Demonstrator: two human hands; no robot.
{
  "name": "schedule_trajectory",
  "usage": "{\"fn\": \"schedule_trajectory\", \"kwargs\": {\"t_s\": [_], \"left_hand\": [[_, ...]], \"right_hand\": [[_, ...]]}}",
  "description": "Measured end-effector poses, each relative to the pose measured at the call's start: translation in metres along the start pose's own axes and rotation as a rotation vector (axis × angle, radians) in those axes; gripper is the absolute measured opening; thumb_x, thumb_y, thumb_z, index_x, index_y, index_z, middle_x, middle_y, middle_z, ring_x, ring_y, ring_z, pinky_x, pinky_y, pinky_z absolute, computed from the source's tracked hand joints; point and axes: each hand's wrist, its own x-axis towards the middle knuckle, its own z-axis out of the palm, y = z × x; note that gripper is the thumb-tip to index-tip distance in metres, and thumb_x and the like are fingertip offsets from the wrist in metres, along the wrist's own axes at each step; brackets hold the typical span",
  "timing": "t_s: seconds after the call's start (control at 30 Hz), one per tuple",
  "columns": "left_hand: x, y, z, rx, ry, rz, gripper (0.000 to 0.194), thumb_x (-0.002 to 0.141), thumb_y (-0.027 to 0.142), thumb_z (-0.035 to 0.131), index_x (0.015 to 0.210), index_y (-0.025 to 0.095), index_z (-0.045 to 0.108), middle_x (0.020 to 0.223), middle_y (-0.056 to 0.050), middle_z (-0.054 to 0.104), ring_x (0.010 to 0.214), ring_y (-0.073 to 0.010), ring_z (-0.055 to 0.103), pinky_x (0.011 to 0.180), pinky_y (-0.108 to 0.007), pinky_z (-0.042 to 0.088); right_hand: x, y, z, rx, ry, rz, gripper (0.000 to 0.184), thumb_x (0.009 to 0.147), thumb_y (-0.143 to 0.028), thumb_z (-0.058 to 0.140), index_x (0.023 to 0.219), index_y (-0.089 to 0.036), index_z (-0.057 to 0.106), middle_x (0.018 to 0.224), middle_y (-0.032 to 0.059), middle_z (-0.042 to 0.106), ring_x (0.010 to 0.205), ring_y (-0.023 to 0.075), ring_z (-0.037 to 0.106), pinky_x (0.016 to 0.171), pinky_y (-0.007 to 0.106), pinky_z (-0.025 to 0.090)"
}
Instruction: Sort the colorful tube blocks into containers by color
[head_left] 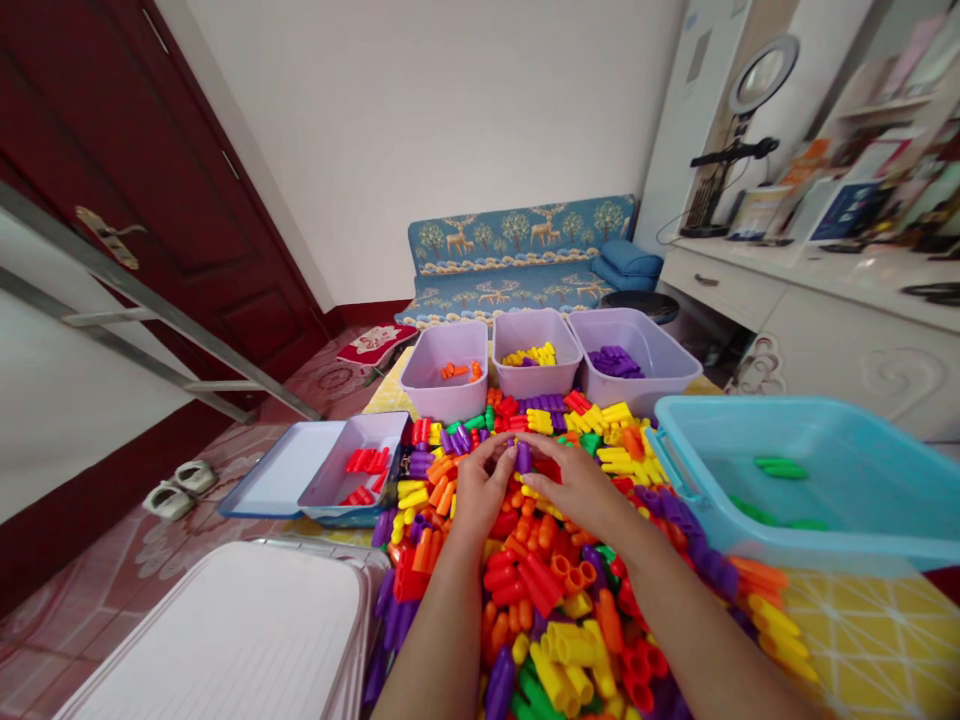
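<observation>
My left hand (480,488) and my right hand (576,484) meet over the middle of a heap of bullet-shaped plastic tubes. Between them is a small purple plastic tube (523,458), held upright or nearly so. The fingers of both hands curl round it, and my left thumb lies close against its side. Red tubes (536,580), orange tubes (546,532) and yellow tubes (574,660) lie loose or joined in rows beneath my wrists and forearms. Part of the heap is hidden by my arms.
Beyond the heap stand three lilac bins: one with orange tubes (454,371), one with yellow tubes (529,355), one with purple tubes (615,362). A box (322,490) holding red tubes sits left; a blue tub (847,440) with green tubes stands right. A white lid (225,640) lies front left.
</observation>
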Motion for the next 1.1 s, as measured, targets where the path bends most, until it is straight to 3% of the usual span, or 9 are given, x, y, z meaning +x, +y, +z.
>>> {"fn": "schedule_trajectory", "kwargs": {"t_s": [0.23,0.37,0.5,0.63,0.77,0.87,0.93,1.0,1.1], "left_hand": [[0.000,0.007,0.000,0.091,0.014,0.003,0.031,0.087,0.032,0.057,0.111,0.015,0.068,0.107,-0.009,0.072,0.098,-0.0215,0.066,0.090,-0.036,0.050],[-0.001,0.017,0.001,0.282,0.020,0.099,0.027,0.090,0.027,0.051,0.104,0.016,0.071,0.099,-0.009,0.072,0.094,-0.0215,0.066,0.087,-0.035,0.050],[0.003,0.045,0.004,0.593,-0.032,0.165,0.025,0.086,0.020,0.053,0.103,0.019,0.071,0.099,-0.010,0.070,0.095,-0.0242,0.064,0.087,-0.038,0.050],[0.019,0.080,0.005,0.764,-0.177,0.170,0.027,0.081,0.015,0.056,0.102,0.019,0.072,0.100,-0.010,0.071,0.094,-0.0266,0.065,0.085,-0.038,0.051],[0.057,0.099,0.000,0.849,-0.204,0.281,0.030,0.081,0.014,0.054,0.105,0.021,0.071,0.101,-0.009,0.072,0.094,-0.0246,0.067,0.085,-0.035,0.051],[0.097,0.096,-0.001,0.908,-0.194,0.399,0.035,0.080,0.014,0.055,0.112,0.019,0.069,0.107,-0.009,0.071,0.098,-0.0249,0.066,0.090,-0.035,0.050],[0.126,0.088,0.002,0.932,-0.258,0.445,0.037,0.080,0.012,0.053,0.113,0.017,0.069,0.110,-0.010,0.070,0.102,-0.0244,0.065,0.094,-0.033,0.049],[0.156,0.078,0.009,0.979,-0.336,0.422,0.037,0.082,0.012,0.050,0.114,0.016,0.068,0.113,-0.010,0.070,0.105,-0.0228,0.064,0.096,-0.031,0.047],[0.197,0.064,0.022,1.081,-0.436,0.350,0.038,0.083,0.011,0.049,0.114,0.017,0.069,0.114,-0.008,0.071,0.105,-0.0209,0.065,0.096,-0.029,0.047]], "right_hand": [[-0.001,0.007,0.002,0.052,0.009,0.022,0.053,0.077,-0.016,0.058,0.130,-0.025,0.057,0.127,0.0056,0.064,0.117,0.0223,0.060,0.105,0.042,0.043],[-0.002,0.002,0.000,0.032,-0.013,0.029,0.054,0.077,-0.017,0.059,0.130,-0.025,0.057,0.128,0.0067,0.064,0.120,0.0240,0.058,0.107,0.045,0.041],[-0.001,-0.013,-0.010,-0.083,-0.055,0.031,0.056,0.075,-0.016,0.058,0.131,-0.022,0.057,0.129,0.0092,0.063,0.119,0.0261,0.058,0.103,0.043,0.043],[0.007,-0.030,-0.034,-0.234,-0.118,0.018,0.056,0.076,-0.018,0.058,0.131,-0.020,0.056,0.120,0.0107,0.068,0.107,0.0275,0.064,0.093,0.040,0.049],[0.030,-0.034,-0.072,-0.432,-0.140,-0.040,0.042,0.076,-0.023,0.061,0.117,-0.020,0.067,0.105,0.0096,0.074,0.094,0.0290,0.068,0.081,0.039,0.051],[0.062,-0.027,-0.101,-0.444,-0.060,-0.072,0.032,0.074,-0.017,0.060,0.102,-0.022,0.074,0.095,0.0066,0.076,0.084,0.0261,0.070,0.076,0.035,0.052],[0.089,-0.018,-0.115,-0.419,0.016,-0.070,0.031,0.074,-0.014,0.059,0.099,-0.021,0.075,0.092,0.0060,0.076,0.081,0.0248,0.071,0.076,0.034,0.053],[0.118,-0.008,-0.124,-0.449,0.044,-0.039,0.030,0.074,-0.011,0.059,0.097,-0.020,0.076,0.092,0.0062,0.076,0.080,0.0235,0.071,0.076,0.033,0.053],[0.160,0.008,-0.127,-0.588,-0.044,0.026,0.031,0.076,-0.010,0.056,0.100,-0.017,0.075,0.099,0.0064,0.076,0.088,0.0204,0.070,0.079,0.026,0.052]]}}
